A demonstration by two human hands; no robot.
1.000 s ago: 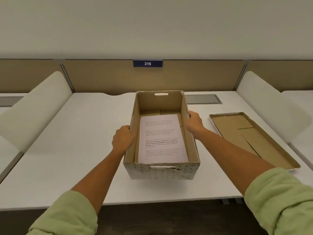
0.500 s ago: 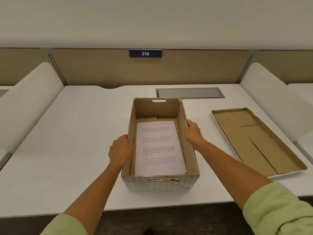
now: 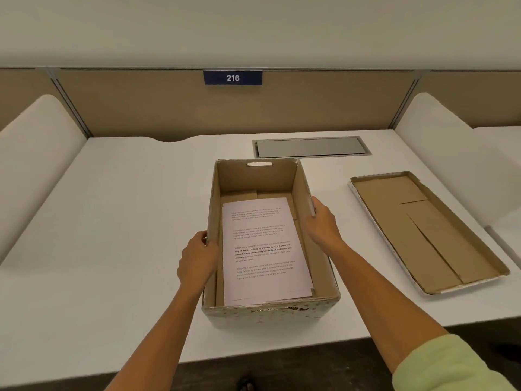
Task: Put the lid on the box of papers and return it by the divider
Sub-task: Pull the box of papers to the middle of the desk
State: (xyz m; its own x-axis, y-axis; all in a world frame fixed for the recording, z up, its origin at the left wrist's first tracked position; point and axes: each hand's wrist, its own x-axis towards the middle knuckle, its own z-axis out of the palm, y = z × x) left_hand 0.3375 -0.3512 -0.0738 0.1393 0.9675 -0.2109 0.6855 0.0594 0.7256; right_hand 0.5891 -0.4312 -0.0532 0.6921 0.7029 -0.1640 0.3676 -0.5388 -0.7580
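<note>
Currently, reading the head view from left to right: a rounded white side screen (image 3: 36, 153) stands at the far left of the white desk (image 3: 112, 221), which runs back to the tan divider (image 3: 169, 108) carrying a blue plate marked 216 (image 3: 233, 77). My left hand (image 3: 197, 261) is curled against the outside of the left wall of the open cardboard box (image 3: 321, 266), fingertips hooked at the top edge, so I log it as gripping that wall. Inside, printed papers (image 3: 265, 249) lie flat on the bottom, text side up, and a handle slot is cut in the far wall. My right hand (image 3: 321, 224) clasps the right wall, thumb inside over the rim and fingers outside. The box sits on the desk close to the near edge, well apart from the divider. Behind it, a grey cable hatch (image 3: 310, 147) is set into the desktop. Further right the lid (image 3: 428, 232) lies upside down, brown inside facing up, near the box but not touching it. A second white side screen (image 3: 451, 153) closes the right end. Pale green sleeves (image 3: 451, 365) show at the bottom.
</note>
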